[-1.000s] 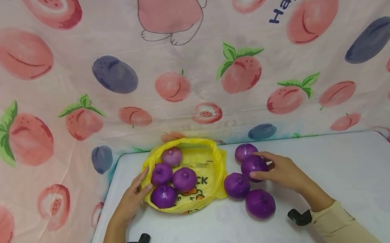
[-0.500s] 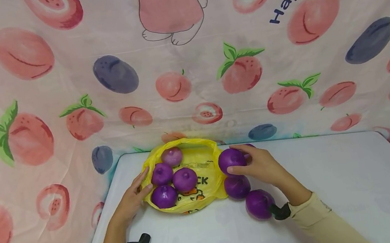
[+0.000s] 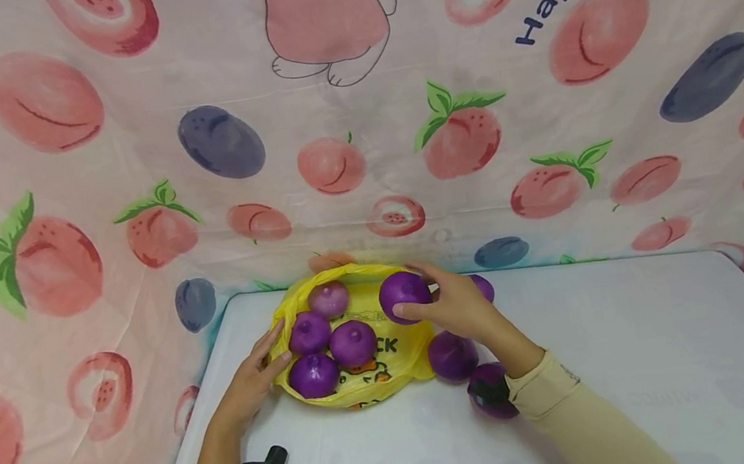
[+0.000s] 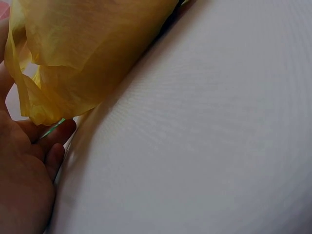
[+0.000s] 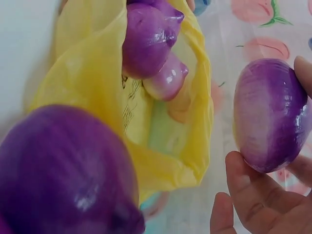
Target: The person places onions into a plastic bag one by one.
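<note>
In the head view, a yellow plastic bag (image 3: 339, 399) lies with its mouth spread, several purple onions (image 3: 352, 343) inside. My left hand (image 3: 248, 383) holds the bag's left rim; in the left wrist view the yellow film (image 4: 92, 53) hangs at the fingers. My right hand (image 3: 462, 305) grips one onion (image 3: 402, 296) between thumb and fingers, over the right part of the bag's mouth. The right wrist view shows this glossy onion (image 5: 270, 117), purple with a paler side, in the fingers beside the bag's rim.
On the white table (image 3: 650, 351), three more onions sit right of the bag: one by its edge (image 3: 453, 356), a front one (image 3: 486, 391) partly covered by the right wrist's camera, and a back one (image 3: 484, 287) partly behind the hand. A fruit-print cloth (image 3: 358, 234) hangs behind.
My right hand has lifted an onion from the group on the right and carried it left over the bag. The left hand has stayed at the rim.
</note>
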